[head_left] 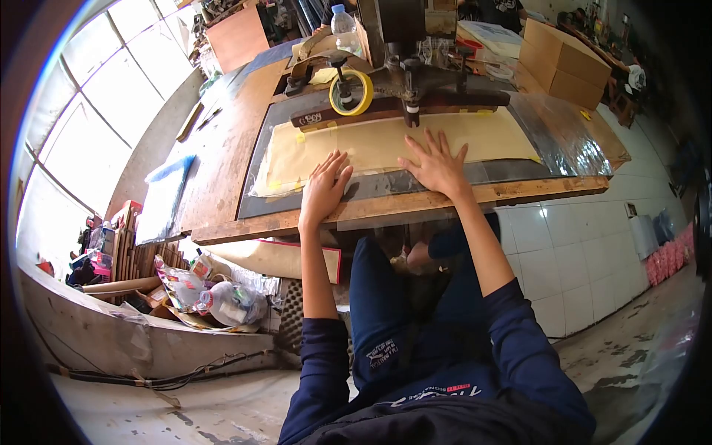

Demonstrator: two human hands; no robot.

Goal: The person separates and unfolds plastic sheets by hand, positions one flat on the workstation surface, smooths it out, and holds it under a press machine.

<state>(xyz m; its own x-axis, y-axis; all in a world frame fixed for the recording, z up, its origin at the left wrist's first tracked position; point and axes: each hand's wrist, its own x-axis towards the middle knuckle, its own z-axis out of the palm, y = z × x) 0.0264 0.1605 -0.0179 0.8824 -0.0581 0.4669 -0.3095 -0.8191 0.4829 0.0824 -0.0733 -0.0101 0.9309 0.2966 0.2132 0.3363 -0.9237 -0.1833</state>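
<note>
My left hand (326, 184) lies flat at the near edge of a pale yellow sheet (371, 148), fingers stretched out and close together. To its right, my right hand (437, 165) rests with its fingers spread over the same sheet. Neither hand grips anything. Small bits of yellow tape show along the sheet, which lies on a dark board (363, 204) set into the wooden table. Just beyond the hands, a long dark press bar (467, 101) crosses the sheet's far side. A roll of yellow tape (367, 93) hangs on a knob of the machine.
The table's wooden front edge (534, 190) runs close to my wrists. Cardboard boxes (567, 63) stand at the back right, a plastic bottle (343, 21) at the back. Clear plastic film (571, 144) covers the right side. Bags and a large bottle (233, 302) lie below left.
</note>
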